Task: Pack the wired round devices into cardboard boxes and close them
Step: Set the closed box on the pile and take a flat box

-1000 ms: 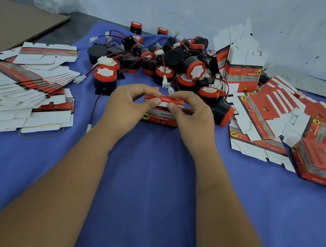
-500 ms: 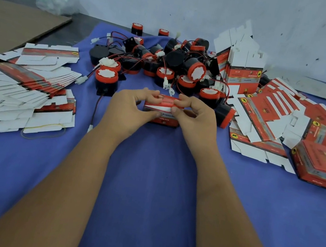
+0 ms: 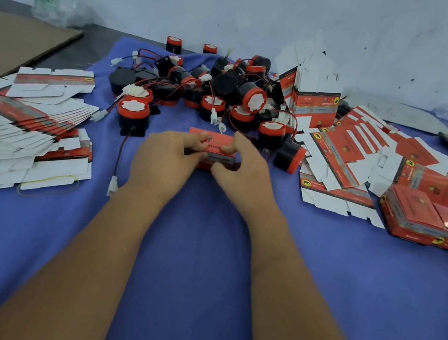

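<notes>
The box [image 3: 210, 149] sits on the table [image 3: 202, 255] just before the pile of devices [image 3: 224, 92], held between both hands. The left hand [image 3: 168, 157] has its grip clamped on the box's left end, thumb on the front; the right hand [image 3: 243, 170] pinches the right end. To close it well, I would steady the body, tuck the flap squarely and press along the edge. Flat blanks [image 3: 18, 117] lie left; closed boxes [image 3: 428, 219] right.

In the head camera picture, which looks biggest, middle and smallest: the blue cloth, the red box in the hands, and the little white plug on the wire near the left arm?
1. Blue cloth, by far the largest.
2. Red box, gripped by the left hand and right hand.
3. White plug, clearly smallest.
</notes>
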{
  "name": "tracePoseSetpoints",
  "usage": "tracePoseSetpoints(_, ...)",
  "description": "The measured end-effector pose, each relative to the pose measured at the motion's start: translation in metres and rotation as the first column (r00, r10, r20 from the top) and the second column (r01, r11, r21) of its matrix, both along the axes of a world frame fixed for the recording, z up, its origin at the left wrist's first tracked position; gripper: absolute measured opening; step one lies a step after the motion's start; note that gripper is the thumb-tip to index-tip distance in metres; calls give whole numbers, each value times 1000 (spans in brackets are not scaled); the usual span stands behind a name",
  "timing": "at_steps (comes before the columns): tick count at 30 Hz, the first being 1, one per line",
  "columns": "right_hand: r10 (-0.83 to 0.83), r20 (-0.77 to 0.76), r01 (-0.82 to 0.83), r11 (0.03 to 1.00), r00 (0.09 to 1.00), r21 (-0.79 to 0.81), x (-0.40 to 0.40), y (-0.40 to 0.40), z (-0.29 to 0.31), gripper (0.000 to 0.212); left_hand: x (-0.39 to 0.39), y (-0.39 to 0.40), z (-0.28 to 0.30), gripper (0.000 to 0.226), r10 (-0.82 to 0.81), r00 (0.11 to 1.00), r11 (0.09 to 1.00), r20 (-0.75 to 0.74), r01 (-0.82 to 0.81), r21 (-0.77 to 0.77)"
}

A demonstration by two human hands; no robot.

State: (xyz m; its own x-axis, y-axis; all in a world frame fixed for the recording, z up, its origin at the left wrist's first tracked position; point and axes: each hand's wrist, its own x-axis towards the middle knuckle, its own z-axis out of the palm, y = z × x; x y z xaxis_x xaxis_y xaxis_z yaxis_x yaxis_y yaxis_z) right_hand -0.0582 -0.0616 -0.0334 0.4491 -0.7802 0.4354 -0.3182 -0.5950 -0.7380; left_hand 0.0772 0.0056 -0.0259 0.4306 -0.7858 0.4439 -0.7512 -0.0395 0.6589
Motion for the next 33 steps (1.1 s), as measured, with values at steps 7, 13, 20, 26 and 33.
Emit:
tracePoseSetpoints(7,-91,-31,87,990,995,-107,-3,7,5,34,-6,13,-5,40,-143,990,989,-2,143,24)
tracePoseSetpoints(13,-222,96,235,959,970,-158,-35,16,15,51,-29,19,7,42,-231,972,958,-53,217,-188)
tracePoseSetpoints(20,-740,219,770,628,636,-113,-153,-41,65,53,-85,-5,24,31,-377,920,924,-103,366,-111)
tracePoseSetpoints(26,-822,-208,840,543,530,-7,-189,-68,60,55,-98,-21,13,29,-397,907,916,-139,401,2)
tracePoseSetpoints(33,-710,-22,692,692,704,-205,-71,-33,45,42,-86,-24,2,30,-302,919,947,-252,319,27)
